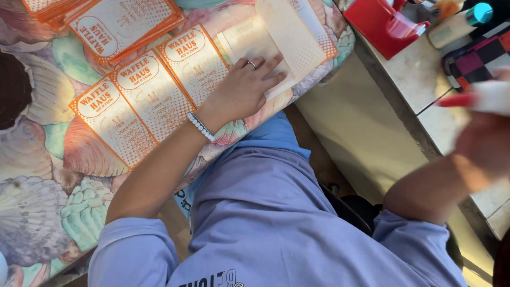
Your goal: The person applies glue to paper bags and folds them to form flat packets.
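Lavender sweatshirt (297, 223) fills the bottom of the view, with both arms reaching out from it. On the shell-patterned cloth (37, 175) lie three orange-bordered printed cards (143, 98) side by side, edges touching, all face up. Above them sits a stack (125, 24) of the same cards. The left hand (244, 87), with a ring and a bead bracelet, rests flat with spread fingers on a pale sheet (249, 42) just right of the third card, pressing it down; a translucent flap (295, 32) stands up from that sheet. The right hand (486, 135) is blurred, off to the side over the counter (409, 74), closed around a white tube with a red tip (478, 98). A red tape dispenser (382, 24) stands farther back.

Judging by the layout, three cards look done and laid out, the fourth is being worked, and the stack remains.
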